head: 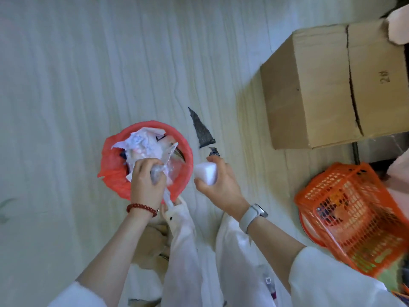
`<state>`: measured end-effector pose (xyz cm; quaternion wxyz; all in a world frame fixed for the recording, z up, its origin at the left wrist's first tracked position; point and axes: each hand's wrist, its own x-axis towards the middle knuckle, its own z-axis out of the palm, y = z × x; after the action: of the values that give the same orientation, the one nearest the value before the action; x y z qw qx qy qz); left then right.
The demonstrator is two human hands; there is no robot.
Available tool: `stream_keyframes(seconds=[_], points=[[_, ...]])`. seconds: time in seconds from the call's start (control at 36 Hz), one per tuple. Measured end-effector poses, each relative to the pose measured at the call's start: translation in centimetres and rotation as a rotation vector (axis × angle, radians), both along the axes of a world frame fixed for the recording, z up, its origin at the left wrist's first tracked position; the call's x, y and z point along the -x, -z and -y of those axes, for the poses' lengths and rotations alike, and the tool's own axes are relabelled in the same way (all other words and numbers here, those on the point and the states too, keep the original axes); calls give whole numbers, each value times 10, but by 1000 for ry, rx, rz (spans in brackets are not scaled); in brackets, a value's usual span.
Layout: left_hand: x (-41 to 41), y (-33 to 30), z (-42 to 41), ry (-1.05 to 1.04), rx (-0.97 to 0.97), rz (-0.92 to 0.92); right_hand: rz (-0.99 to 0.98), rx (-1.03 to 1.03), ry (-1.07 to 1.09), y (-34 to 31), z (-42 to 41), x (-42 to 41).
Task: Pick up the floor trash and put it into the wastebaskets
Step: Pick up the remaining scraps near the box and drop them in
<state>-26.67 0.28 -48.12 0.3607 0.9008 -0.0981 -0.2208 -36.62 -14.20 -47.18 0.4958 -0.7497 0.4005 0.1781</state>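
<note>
A round wastebasket lined with a red bag (110, 173) stands on the pale floor, filled with crumpled paper (141, 142) and clear plastic. Over its near rim my left hand (147, 185) grips a scrunched clear plastic wrapper (158, 172). Just right of the basket my right hand (218, 185) holds a white foam block (205, 173), and a small dark scrap (214, 151) sticks out past its fingertips. A black triangular scrap (202, 129) lies on the floor beyond my right hand.
A large cardboard box (321, 89) stands at the upper right. An orange mesh basket (354, 213) with colourful items sits at the right. My legs in white trousers (188, 251) are below the hands. Bare floor spreads left and ahead.
</note>
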Motion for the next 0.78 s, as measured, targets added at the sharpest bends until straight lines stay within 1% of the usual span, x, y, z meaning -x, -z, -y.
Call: stream_keyframes(seconds=[0.08,0.14,0.19,0.28,0.33,0.42,0.53,0.61,0.64,0.69,0.72,0.78], points=[[-17,33,-26,22,-46,-89,49,-19,-90,22,-17,-40],[-25,62,-39,26,-56,-119,69,-1,-200,48,-26,-60],[-31,91,-46,-28,-64,-139,66,29,-296,77,-34,-72],[-37,129,-47,-107,-52,-121,62,48,-361,119,-43,-81],[-37,147,-44,-121,-82,-164,64,60,-398,143,-47,-82],[-36,151,-41,-142,-134,-241,126,73,-453,156,-50,-77],[-24,136,-49,-30,-124,-161,278,160,-513,145,-53,-63],[-11,123,-65,19,-145,-147,333,273,-644,138,-54,-54],[-9,120,-71,38,-173,-130,335,328,-709,138,-54,-52],[-8,120,-84,110,-293,-56,312,423,-861,140,-53,-50],[-9,123,-91,163,-373,-27,299,457,-944,143,-52,-51],[-12,133,-103,295,-499,-24,280,501,-1112,151,-50,-53]])
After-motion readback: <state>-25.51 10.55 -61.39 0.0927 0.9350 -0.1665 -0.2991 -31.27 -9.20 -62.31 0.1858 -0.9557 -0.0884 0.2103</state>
